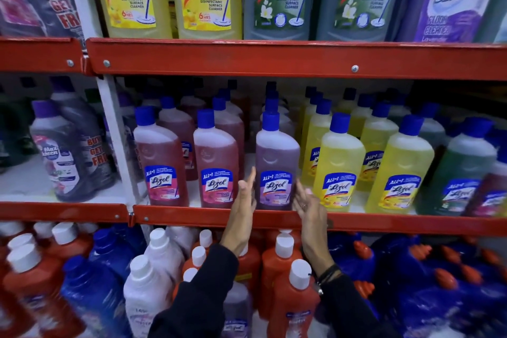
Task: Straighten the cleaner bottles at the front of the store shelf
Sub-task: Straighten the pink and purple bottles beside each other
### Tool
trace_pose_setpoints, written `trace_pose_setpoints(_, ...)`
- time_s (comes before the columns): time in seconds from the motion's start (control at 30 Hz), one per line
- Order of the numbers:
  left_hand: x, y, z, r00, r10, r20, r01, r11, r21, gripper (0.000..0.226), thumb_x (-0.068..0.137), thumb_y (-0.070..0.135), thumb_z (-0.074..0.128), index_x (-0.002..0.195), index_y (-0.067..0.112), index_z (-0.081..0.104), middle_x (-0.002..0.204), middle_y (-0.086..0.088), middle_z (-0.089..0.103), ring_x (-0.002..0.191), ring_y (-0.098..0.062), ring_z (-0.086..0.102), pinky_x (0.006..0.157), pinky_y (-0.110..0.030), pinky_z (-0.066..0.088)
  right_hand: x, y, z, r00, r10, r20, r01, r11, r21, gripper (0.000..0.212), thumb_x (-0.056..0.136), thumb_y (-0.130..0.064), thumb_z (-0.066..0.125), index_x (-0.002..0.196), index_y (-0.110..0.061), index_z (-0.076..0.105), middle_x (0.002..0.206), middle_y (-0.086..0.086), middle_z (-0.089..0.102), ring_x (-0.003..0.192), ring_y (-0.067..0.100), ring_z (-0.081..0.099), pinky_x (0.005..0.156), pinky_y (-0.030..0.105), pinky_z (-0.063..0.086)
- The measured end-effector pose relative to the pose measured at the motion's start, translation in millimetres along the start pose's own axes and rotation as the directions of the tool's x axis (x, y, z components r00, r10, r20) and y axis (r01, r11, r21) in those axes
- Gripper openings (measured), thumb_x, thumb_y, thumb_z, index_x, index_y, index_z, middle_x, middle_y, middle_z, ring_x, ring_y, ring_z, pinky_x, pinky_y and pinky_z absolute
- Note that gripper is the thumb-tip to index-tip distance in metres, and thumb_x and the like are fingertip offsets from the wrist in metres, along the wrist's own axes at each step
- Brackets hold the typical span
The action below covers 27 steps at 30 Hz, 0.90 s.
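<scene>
Both hands flat, released: left grip [245, 195] and right grip [306, 202] flank the purple bottle [276, 164], barely touching it, at the shelf [208, 216] front. It looks squared; pink bottles [189, 162] left, yellow bottles [370, 164] right seem unchecked.

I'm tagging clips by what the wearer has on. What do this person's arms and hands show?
Both forearms are in dark, near-black long sleeves pushed back from the wrists. The left hand looks bare, nothing worn. The right hand has a thin ring on one finger, and dark cord bracelets circle that wrist, with a small metallic piece hanging.
</scene>
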<state>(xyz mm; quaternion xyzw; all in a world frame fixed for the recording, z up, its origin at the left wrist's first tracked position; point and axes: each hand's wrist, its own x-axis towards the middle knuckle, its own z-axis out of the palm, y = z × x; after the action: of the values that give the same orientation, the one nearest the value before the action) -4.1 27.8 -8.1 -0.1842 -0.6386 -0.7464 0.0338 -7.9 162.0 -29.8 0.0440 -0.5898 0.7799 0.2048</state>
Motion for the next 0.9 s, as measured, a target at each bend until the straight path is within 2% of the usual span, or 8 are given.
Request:
trace_pose_setpoints(0.17, -4, -6, 13, 0.981, 0.109, -0.159, -0.111, 0.994, 0.000, 0.055, 0.097, 0.055, 0.021, 0.141, 0.027, 0.036, 0.139, 0.006, 0.048, 0.116, 0.008, 0.053, 0.089, -0.013, 0.044, -12, -6, -3, 0.997, -0.073, -0.020, 0.072, 0.997, -0.038, 0.039, 0.100, -0.031, 0.033, 0.128, -0.016, 0.054, 0.121, -0.001, 0.062, 0.106, 0.002, 0.062, 0.076, 0.010, 0.050)
trace_pose_setpoints(0.27, -15, -11, 32, 0.862, 0.378, -0.338, -0.311, 0.920, 0.237, 0.044, 0.097, 0.044, 0.030, 0.131, 0.025, 0.049, 0.139, -0.002, 0.051, 0.130, -0.014, 0.045, 0.105, -0.032, 0.037, -24, -10, -18, 0.936, -0.318, -0.153, 0.296, 0.943, -0.151, 0.050, 0.093, -0.039, 0.033, 0.124, -0.010, 0.060, 0.127, 0.002, 0.063, 0.122, 0.010, 0.055, 0.098, 0.021, 0.044)
trace_pose_setpoints(0.37, -21, -11, 45, 0.811, 0.529, -0.249, -0.459, 0.840, 0.290, 0.044, 0.095, 0.032, 0.032, 0.129, 0.013, 0.053, 0.136, -0.005, 0.054, 0.129, -0.019, 0.046, 0.106, -0.033, 0.037, -24, -14, -32, 0.866, -0.432, -0.250, 0.389, 0.898, -0.204, 0.051, 0.093, -0.037, 0.033, 0.124, -0.006, 0.059, 0.130, 0.007, 0.060, 0.127, 0.011, 0.050, 0.104, 0.021, 0.039)
trace_pose_setpoints(0.43, -17, -9, 54, 0.883, 0.445, -0.147, -0.412, 0.887, 0.209, 0.044, 0.095, 0.042, 0.030, 0.131, 0.025, 0.050, 0.140, 0.002, 0.051, 0.132, -0.013, 0.042, 0.109, -0.032, 0.033, -17, -16, -43, 0.878, -0.401, -0.260, 0.352, 0.911, -0.214, 0.047, 0.095, -0.034, 0.033, 0.129, -0.011, 0.055, 0.137, 0.002, 0.055, 0.132, 0.007, 0.044, 0.105, 0.017, 0.036)
trace_pose_setpoints(0.5, -1, -16, 58, 0.964, 0.244, -0.105, -0.226, 0.960, 0.165, 0.048, 0.091, 0.061, 0.027, 0.131, 0.042, 0.044, 0.145, 0.008, 0.045, 0.135, -0.005, 0.037, 0.113, -0.039, 0.029, -4, -19, -48, 0.915, -0.315, -0.252, 0.272, 0.943, -0.191, 0.042, 0.098, -0.031, 0.032, 0.135, -0.020, 0.049, 0.142, -0.007, 0.048, 0.133, 0.001, 0.040, 0.105, 0.014, 0.034)
trace_pose_setpoints(0.6, 20, -25, 115, 0.994, 0.072, -0.084, -0.058, 0.985, 0.162, 0.054, 0.080, 0.081, 0.033, 0.128, 0.057, 0.041, 0.147, 0.010, 0.043, 0.134, -0.005, 0.038, 0.113, -0.047, 0.031, 24, -35, -108, 0.964, -0.185, -0.190, 0.171, 0.981, -0.090, 0.041, 0.101, -0.030, 0.025, 0.138, -0.020, 0.042, 0.141, -0.009, 0.044, 0.125, -0.001, 0.047, 0.096, 0.008, 0.040)
trace_pose_setpoints(0.7, 22, -35, 114, 0.997, 0.028, -0.067, -0.018, 0.990, 0.137, 0.047, 0.077, 0.083, 0.035, 0.121, 0.068, 0.039, 0.147, 0.011, 0.044, 0.133, -0.004, 0.040, 0.113, -0.046, 0.031, 21, -24, -110, 0.988, -0.107, -0.110, 0.098, 0.992, -0.084, 0.045, 0.101, -0.030, 0.022, 0.137, -0.013, 0.044, 0.135, -0.003, 0.050, 0.109, -0.011, 0.052, 0.083, 0.003, 0.044)
trace_pose_setpoints(0.9, 22, -33, 105, 0.998, 0.034, -0.051, -0.029, 0.996, 0.088, 0.059, 0.076, 0.084, 0.035, 0.128, 0.057, 0.041, 0.143, 0.008, 0.049, 0.128, -0.006, 0.047, 0.109, -0.041, 0.038, 21, -24, -106, 0.995, -0.069, -0.072, 0.066, 0.997, -0.049, 0.060, 0.087, -0.045, 0.029, 0.133, -0.013, 0.049, 0.131, -0.004, 0.055, 0.110, -0.008, 0.055, 0.087, 0.006, 0.046)
